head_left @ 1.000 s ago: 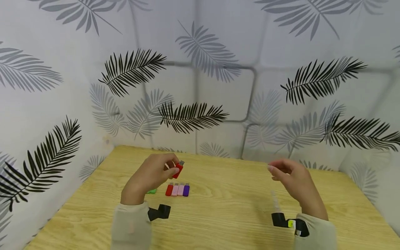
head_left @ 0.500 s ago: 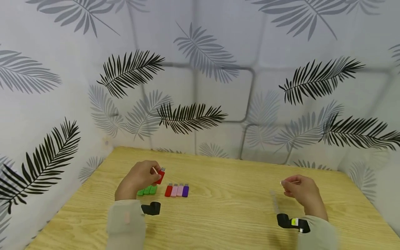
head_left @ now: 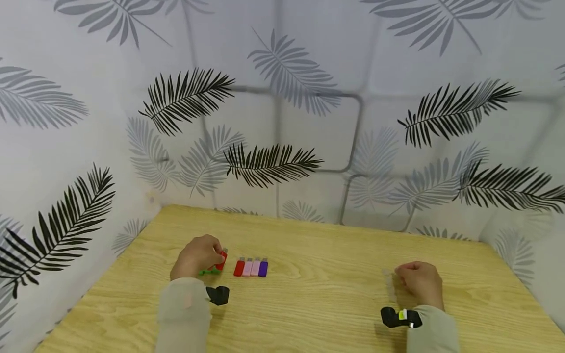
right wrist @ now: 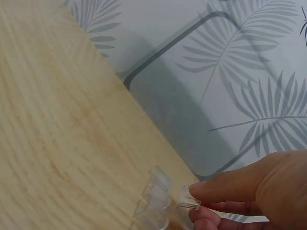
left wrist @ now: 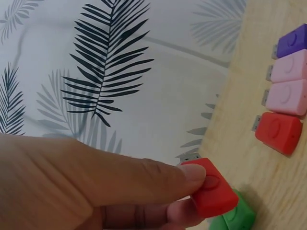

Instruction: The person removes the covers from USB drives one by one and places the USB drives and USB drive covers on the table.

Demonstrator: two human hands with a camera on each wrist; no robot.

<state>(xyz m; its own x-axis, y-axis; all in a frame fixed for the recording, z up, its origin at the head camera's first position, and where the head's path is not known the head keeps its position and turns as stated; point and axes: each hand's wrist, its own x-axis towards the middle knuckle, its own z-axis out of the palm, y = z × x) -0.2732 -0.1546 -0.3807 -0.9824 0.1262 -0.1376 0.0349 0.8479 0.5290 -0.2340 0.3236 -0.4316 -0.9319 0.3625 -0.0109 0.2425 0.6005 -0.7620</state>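
Observation:
My left hand (head_left: 197,256) pinches a red USB stick (left wrist: 217,196) between thumb and fingers, its metal plug bare. Under and beside it lie green USB sticks (left wrist: 242,214), partly hidden by the hand and the red one. To their right is a side-by-side row: another red stick (head_left: 239,268), two pink sticks (left wrist: 287,97) and a purple stick (head_left: 263,268). Over on the right, my right hand (head_left: 421,282) pinches a small clear plastic cap (right wrist: 188,198). Close beside it, a line of similar clear caps (right wrist: 154,196) stretches along the table.
The wood-grain table (head_left: 318,304) ends at a pale cloth backdrop (head_left: 309,132) with a leaf print, which also rises along the left side. A black wrist camera mount (head_left: 218,295) juts from the left sleeve, another (head_left: 399,317) from the right.
My left hand has carried the red USB stick left and down, over to the green ones. My right hand has come down beside the line of clear caps, still pinching its cap.

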